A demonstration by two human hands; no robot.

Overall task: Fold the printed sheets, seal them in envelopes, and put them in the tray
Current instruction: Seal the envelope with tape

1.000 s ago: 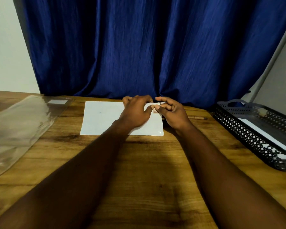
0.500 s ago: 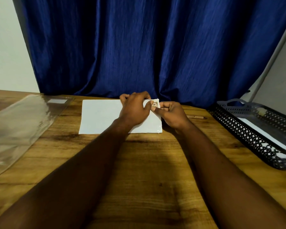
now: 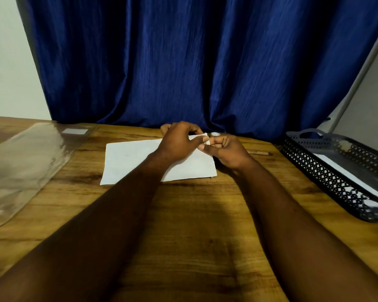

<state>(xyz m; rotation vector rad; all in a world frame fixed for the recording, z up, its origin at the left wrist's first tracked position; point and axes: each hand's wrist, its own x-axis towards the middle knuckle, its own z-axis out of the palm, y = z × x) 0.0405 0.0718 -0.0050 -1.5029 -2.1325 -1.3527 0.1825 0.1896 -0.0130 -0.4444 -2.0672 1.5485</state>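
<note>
A white sheet (image 3: 131, 159) lies flat on the wooden table (image 3: 194, 225) at the far middle, near the curtain. My left hand (image 3: 179, 141) rests over its right part and pinches the far right corner, which is lifted a little off the table. My right hand (image 3: 226, 150) meets it there, thumb and fingers closed on the same corner. The corner itself is mostly hidden by my fingers. A black perforated tray (image 3: 327, 177) stands at the right with a white envelope (image 3: 349, 175) lying inside.
A clear plastic sleeve (image 3: 28, 162) with a small white label lies at the left. A pencil (image 3: 260, 152) lies beyond my right hand. A blue curtain (image 3: 194, 62) hangs behind the table's far edge. A grey pole leans at the right.
Both hands have shifted slightly toward the far edge, and the sheet's right corner has been raised between my fingertips. The sheet has turned a little on the table.
</note>
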